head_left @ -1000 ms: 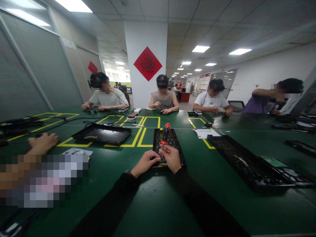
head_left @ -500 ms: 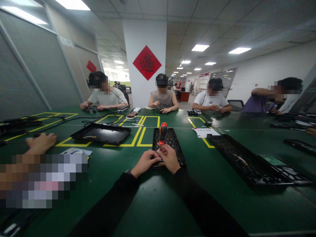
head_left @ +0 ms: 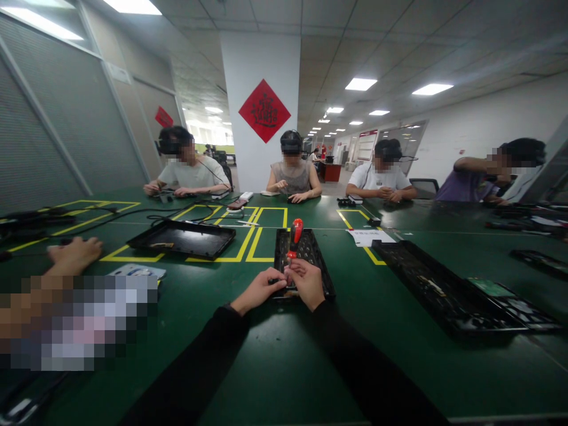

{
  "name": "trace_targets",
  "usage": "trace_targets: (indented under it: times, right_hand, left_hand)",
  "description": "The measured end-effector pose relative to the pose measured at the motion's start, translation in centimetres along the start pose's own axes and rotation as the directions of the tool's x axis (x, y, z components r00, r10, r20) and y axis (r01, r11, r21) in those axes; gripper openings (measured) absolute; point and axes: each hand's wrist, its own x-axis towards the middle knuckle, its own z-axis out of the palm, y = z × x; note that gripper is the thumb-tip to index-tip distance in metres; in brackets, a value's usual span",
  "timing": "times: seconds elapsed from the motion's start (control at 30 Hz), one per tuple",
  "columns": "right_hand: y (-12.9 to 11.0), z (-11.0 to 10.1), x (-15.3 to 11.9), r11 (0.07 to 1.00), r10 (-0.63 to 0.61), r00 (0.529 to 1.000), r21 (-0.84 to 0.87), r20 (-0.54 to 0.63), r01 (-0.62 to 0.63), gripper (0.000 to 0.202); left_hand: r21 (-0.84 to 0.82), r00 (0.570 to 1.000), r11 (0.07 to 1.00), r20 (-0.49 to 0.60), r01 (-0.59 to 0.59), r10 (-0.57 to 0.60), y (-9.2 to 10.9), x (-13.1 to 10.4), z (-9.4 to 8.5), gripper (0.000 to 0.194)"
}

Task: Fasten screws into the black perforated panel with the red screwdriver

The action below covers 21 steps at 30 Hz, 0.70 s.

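Note:
A long black keyboard frame lies lengthwise on the green table in front of me. My right hand holds a red and black screwdriver upright, tip down on the frame's near end. My left hand rests at the frame's near left edge, fingertips touching the tool's shaft beside my right hand. Both my sleeves are black.
A black tray sits to the left inside yellow floor-tape boxes. Another long black frame lies to the right, with a white paper beyond it. A co-worker's hand rests at left. Several people sit along the far edge.
The screwdriver handle has swayed a little, left then back to the right, while both hands stay at the frame's near end. The view has shifted slightly.

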Motion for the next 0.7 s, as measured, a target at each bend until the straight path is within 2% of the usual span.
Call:
trace_targets:
  times: [0.17, 0.47, 0.7]
  right_hand:
    - [0.1, -0.1, 0.0, 1.0, -0.024, 0.998, -0.004, 0.05, 0.024, 0.027]
    - [-0.9, -0.1, -0.1, 0.965, -0.145, 0.983, -0.204, 0.112, 0.165, 0.015]
    - [-0.9, -0.2, -0.1, 0.961, -0.146, 0.982, -0.22, 0.12, 0.17, 0.016]
  left_hand:
    - [0.004, 1.0, 1.0, 0.002, 0.02, -0.02, -0.3, 0.0, 0.0, 0.023]
    - [0.041, 0.998, 0.998, -0.059, 0.038, -0.035, -0.5, 0.1, 0.6, 0.02]
    - [0.051, 0.996, 0.998, -0.078, 0.046, -0.042, -0.3, 0.1, 0.6, 0.018]
